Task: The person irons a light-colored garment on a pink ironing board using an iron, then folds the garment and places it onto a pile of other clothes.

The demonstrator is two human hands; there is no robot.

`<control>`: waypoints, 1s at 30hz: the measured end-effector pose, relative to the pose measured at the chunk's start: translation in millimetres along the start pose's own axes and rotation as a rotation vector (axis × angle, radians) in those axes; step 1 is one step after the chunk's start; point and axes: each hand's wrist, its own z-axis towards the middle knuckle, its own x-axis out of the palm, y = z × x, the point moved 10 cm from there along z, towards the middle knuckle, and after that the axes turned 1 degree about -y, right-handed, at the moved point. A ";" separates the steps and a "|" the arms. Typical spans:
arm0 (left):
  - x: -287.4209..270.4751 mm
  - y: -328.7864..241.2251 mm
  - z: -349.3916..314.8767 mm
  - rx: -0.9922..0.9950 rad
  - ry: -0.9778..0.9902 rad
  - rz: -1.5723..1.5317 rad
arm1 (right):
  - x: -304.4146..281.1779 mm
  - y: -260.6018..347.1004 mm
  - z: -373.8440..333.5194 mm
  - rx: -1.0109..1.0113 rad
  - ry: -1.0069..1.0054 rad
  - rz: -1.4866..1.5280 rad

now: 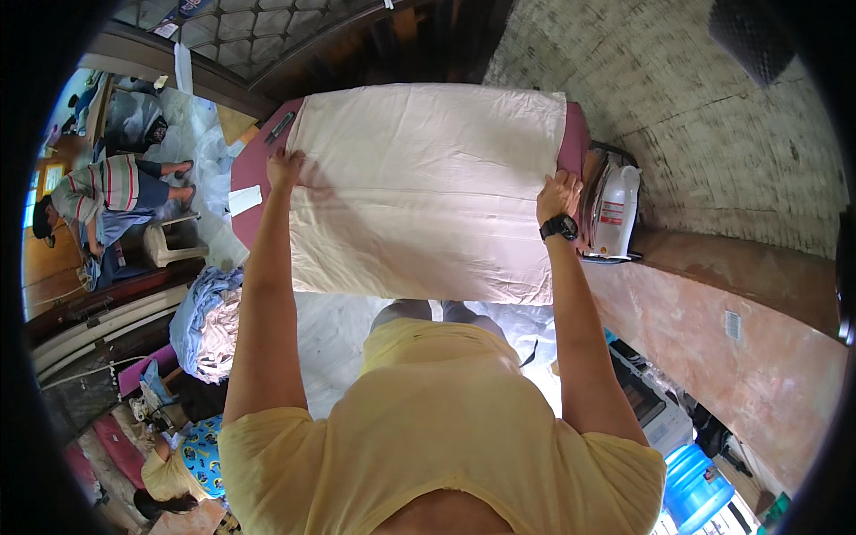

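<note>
A pale cream-pink cloth (428,192) lies spread over an ironing board with a dusky pink cover (254,169), and its near edge hangs toward me. My left hand (285,168) pinches the cloth's left edge. At the right edge, my right hand (558,196), with a black watch on the wrist, has its fingers curled on the cloth. Just right of that hand, a white iron (615,212) rests on the stand at the board's end. A small dark tool (280,127), perhaps a cutter, and a white paper piece (245,200) lie on the board's left end.
Piled clothes (209,316) sit at the left. Beyond them are a person in a striped shirt (111,187) and a plastic stool (169,242); another person (187,459) is at lower left. A stone-like ledge (722,312) runs along the right, with a blue water jug (695,486) below.
</note>
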 end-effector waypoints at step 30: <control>-16.0 -421.9 -285.9 1.163 0.414 -0.627 | -60.3 -38.4 -174.4 0.227 0.112 0.624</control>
